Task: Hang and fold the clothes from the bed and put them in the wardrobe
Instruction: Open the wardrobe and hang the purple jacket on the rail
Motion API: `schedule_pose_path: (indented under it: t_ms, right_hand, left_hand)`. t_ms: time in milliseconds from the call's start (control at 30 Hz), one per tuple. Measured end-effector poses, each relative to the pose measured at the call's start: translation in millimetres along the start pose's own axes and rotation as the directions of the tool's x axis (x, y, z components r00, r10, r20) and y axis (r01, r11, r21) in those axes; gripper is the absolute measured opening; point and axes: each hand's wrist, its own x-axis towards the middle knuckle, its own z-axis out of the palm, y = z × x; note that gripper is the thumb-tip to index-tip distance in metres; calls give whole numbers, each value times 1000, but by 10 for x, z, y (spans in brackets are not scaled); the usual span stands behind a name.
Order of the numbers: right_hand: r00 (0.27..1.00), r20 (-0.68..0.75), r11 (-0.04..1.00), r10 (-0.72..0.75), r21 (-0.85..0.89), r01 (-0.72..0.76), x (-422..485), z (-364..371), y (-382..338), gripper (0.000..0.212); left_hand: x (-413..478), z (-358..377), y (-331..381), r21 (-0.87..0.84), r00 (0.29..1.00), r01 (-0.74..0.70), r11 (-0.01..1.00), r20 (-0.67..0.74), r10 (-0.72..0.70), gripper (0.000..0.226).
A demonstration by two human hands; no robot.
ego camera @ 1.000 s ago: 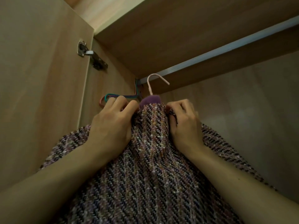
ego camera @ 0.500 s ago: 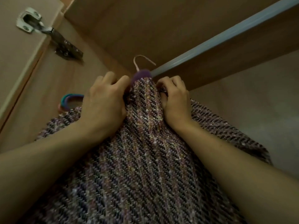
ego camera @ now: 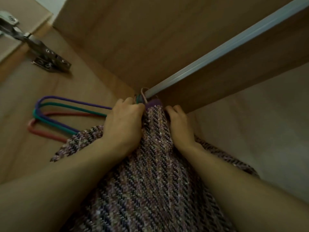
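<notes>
While the pink hanger hook [ego camera: 143, 94] curls over the wardrobe rail [ego camera: 217, 53] at its wall end, the tweed garment [ego camera: 150, 181] hangs just below the rail, purple collar [ego camera: 154, 103] uppermost. The left hand [ego camera: 124, 125] and right hand [ego camera: 180, 127] flank the collar beneath the rail, fingers curled into the fabric, gripping it. Three empty hangers [ego camera: 55, 114] hang left of the rail's end.

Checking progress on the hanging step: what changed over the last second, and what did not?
The hanger hook rose from below the rail and now appears looped over it, beside the empty hangers; the tweed garment went up with it. Nothing was let go: the left hand and right hand still grip the tweed garment at its collar.
</notes>
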Motion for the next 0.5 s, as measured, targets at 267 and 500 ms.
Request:
schedule_pose_path:
  t_ms: [267,500]
  right_hand:
    - [997,-26,996,75,45,-74,-328,103,-22,30]
    - [998,6,965,63,255,-63,-518,139,-63,35]
  left_hand:
    - [-192,45,-76,44,991,-133,990,-13,133,17]
    - [-283,-121,-136,309,972,-234,922,107,211,17]
